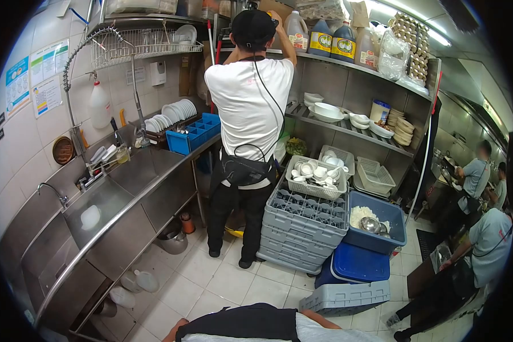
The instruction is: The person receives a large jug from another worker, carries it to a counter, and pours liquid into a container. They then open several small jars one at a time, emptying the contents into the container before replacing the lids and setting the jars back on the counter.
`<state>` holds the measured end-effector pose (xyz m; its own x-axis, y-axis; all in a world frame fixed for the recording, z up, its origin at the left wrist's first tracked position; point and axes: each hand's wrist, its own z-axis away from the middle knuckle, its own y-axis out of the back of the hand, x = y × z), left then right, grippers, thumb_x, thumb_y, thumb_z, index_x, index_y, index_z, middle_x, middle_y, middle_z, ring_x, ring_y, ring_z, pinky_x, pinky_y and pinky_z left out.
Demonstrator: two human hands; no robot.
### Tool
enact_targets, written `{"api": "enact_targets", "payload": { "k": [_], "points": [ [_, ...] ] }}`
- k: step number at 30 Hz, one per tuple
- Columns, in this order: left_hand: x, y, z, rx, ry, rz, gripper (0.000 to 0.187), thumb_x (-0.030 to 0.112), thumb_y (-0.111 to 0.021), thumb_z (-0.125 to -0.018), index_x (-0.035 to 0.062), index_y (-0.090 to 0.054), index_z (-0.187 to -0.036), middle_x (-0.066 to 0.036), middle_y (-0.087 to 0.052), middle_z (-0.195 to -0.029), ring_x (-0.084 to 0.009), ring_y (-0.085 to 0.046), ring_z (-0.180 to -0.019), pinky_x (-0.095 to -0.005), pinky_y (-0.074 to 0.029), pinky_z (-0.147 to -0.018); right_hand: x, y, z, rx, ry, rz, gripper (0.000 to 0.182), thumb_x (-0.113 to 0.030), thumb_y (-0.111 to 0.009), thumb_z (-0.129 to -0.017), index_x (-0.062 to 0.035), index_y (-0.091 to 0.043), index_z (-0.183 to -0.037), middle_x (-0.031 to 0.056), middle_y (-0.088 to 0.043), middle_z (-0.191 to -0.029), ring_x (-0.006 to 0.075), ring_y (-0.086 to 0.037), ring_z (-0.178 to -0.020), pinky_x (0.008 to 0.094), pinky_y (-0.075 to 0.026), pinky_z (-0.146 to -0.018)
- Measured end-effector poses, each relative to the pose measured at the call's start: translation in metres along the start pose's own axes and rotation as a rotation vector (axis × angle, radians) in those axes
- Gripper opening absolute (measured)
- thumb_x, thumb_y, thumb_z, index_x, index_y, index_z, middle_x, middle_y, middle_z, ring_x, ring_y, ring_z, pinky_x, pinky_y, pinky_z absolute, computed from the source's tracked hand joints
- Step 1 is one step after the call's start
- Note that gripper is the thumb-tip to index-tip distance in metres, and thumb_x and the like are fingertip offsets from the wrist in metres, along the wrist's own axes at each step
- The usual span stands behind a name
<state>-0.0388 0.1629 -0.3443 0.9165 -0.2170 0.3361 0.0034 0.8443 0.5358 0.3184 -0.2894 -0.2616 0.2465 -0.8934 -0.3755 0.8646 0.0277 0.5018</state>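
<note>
Below me, the black apron (245,324) and my light grey shirt (333,335) fill the bottom edge. Only a bit of bare arm shows on each side of my body; both hands are out of sight, so what they hold or touch is hidden. Closest in front of me on the tiled floor is a grey plastic crate (345,296). Behind it stand a blue lidded bin (362,262) and a blue tub (396,236) with white food and a metal bowl in it.
A co-worker (248,97) faces the shelves, arms raised. Left runs a steel sink counter (97,199) with a blue cutlery caddy (194,134). Stacked grey dish racks (302,228) carry a basket of white spoons (316,174). More people work at right, one nearby (490,245).
</note>
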Motion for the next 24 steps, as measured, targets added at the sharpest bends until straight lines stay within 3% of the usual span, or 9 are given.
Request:
{"api": "enact_targets", "payload": {
  "k": [2,24],
  "points": [
    [0.003,0.001,0.004,0.004,0.002,0.003,0.051,0.046,-0.059,-0.064,-0.0026,-0.063,-0.080,-0.018,-0.062,-0.079,-0.0267,-0.061,-0.075,-0.0345,-0.047,-0.067,0.013,-0.005,-0.019,-0.008,0.096,0.132,0.044,-0.034,-0.052,-0.072,0.0009,-0.058,-0.099,0.0160,-0.061,-0.093,0.0262,-0.062,-0.071,0.0358,-0.047,-0.067],
    [0.013,-0.005,0.009,0.007,0.001,0.010,0.051,0.046,-0.057,-0.066,-0.0026,-0.063,-0.080,-0.018,-0.062,-0.079,-0.0270,-0.061,-0.076,-0.0348,-0.047,-0.067,0.014,-0.006,-0.023,-0.002,0.039,0.209,0.044,-0.035,-0.053,-0.072,-0.0014,-0.059,-0.098,0.0159,-0.060,-0.095,0.0263,-0.061,-0.076,0.0356,-0.046,-0.071]
  ]
}}
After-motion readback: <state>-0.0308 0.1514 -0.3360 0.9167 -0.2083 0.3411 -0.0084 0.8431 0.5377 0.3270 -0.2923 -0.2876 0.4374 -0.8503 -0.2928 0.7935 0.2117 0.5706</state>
